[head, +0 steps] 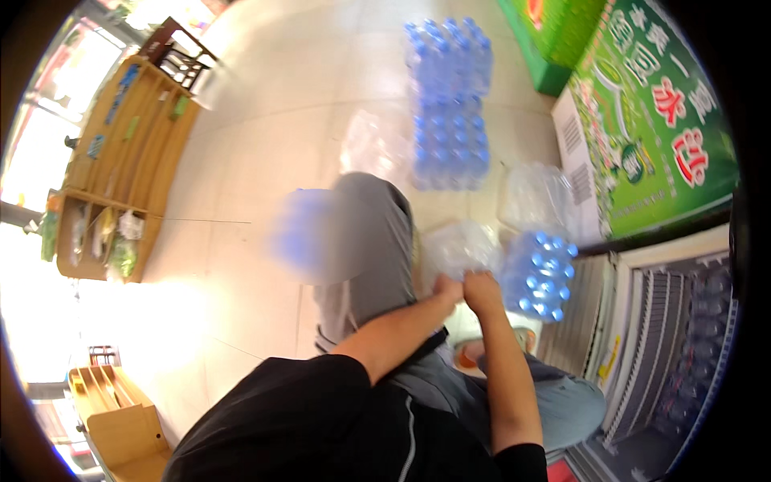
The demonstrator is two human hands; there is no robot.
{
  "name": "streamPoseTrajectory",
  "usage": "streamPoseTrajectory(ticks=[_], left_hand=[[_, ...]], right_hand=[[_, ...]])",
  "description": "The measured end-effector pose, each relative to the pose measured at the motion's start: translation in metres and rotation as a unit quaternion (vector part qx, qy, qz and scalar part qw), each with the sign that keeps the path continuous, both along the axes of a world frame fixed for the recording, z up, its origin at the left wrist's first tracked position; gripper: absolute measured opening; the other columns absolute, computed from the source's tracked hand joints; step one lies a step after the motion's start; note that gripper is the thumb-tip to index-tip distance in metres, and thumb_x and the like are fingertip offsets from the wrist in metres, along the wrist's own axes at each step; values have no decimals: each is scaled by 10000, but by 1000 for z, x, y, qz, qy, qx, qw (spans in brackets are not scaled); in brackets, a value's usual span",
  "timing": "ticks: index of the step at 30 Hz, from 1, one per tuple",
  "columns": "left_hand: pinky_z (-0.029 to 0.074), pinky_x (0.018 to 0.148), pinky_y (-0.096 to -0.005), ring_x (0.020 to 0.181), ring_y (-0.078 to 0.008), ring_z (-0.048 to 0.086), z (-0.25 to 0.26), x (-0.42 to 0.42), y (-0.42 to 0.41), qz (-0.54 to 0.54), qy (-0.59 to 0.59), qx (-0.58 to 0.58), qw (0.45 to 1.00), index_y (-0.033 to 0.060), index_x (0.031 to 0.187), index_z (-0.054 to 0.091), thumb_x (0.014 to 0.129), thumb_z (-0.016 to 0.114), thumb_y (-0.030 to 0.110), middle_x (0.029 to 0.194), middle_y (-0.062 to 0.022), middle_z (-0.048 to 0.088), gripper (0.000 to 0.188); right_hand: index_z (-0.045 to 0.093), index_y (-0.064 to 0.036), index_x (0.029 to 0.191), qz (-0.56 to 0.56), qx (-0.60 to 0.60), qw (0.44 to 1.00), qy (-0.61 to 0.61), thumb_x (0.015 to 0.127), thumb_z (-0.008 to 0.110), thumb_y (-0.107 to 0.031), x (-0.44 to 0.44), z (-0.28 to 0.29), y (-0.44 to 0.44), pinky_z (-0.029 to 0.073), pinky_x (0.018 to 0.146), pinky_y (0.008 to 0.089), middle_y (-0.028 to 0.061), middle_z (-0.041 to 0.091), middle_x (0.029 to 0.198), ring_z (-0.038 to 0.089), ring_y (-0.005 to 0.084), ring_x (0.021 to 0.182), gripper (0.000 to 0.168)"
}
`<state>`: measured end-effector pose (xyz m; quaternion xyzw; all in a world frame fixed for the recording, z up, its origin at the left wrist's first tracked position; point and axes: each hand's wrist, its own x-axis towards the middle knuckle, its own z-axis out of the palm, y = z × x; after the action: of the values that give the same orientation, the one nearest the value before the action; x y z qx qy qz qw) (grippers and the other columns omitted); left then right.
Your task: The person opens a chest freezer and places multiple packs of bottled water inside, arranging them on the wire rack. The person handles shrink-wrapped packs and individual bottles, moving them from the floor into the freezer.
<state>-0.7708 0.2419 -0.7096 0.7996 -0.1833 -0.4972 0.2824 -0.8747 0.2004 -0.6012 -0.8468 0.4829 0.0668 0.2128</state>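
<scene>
Both my hands are closed and side by side at the near edge of a crumpled clear plastic wrap (461,244), in front of my bent knees. My left hand (449,290) seems to pinch the film. My right hand (480,290) touches it, fingers curled as if gripping the same edge. The fingertips are hidden. Just right of my right hand stands a pack of clear bottles (539,277) with blue caps. Another clear plastic wrap (536,196) lies beyond that pack.
More blue-capped bottle packs (450,141) stand ahead, beside loose plastic film (370,144). A blurred blue pack (301,235) is left of my knee. At right are a green printed carton (650,132) and an open cooler (656,337) holding bottles. Wooden shelving (126,162) stands at left.
</scene>
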Motion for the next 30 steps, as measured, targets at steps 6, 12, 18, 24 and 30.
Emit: streamPoseTrajectory(ticks=[6,12,18,24,30], left_hand=[[538,971,-479,1149,-450,674,-23,32,36,4,-56,-43,997,-17,1239,632,800,754,218,1181,-302,700,513],[538,935,-515,1078,-500,666,99,7,-25,-119,-104,-85,984,-7,1149,604,830,669,137,1093,-297,705,356],[565,877,-470,1099,-384,674,96,-20,-23,-7,-294,73,953,3,1214,599,862,749,287,1183,-270,665,476],[589,827,-489,1180,-343,627,45,-17,23,254,291,71,920,-12,1407,555,914,737,375,1405,-192,585,653],[576,685,-417,861,-318,716,37,-16,-1,144,227,58,961,-126,1363,495,955,584,194,1122,-231,704,526]], right_hand=[[759,-81,948,66,19,996,49,914,593,-218,29,20,13,586,849,515,203,757,1012,732,399,966,218],[774,-61,907,-113,8,993,29,899,665,-322,-46,-52,2,582,862,526,226,752,970,734,428,953,283],[687,2,1069,16,138,990,26,916,723,-412,-40,-42,-4,562,845,547,321,721,953,703,490,920,442],[709,69,1035,-265,330,894,-145,1060,424,-377,-23,-94,-4,575,865,470,308,732,1015,726,450,978,530],[688,129,983,-431,274,836,-203,997,531,-324,-20,-137,-25,601,717,470,284,725,845,744,377,778,479]])
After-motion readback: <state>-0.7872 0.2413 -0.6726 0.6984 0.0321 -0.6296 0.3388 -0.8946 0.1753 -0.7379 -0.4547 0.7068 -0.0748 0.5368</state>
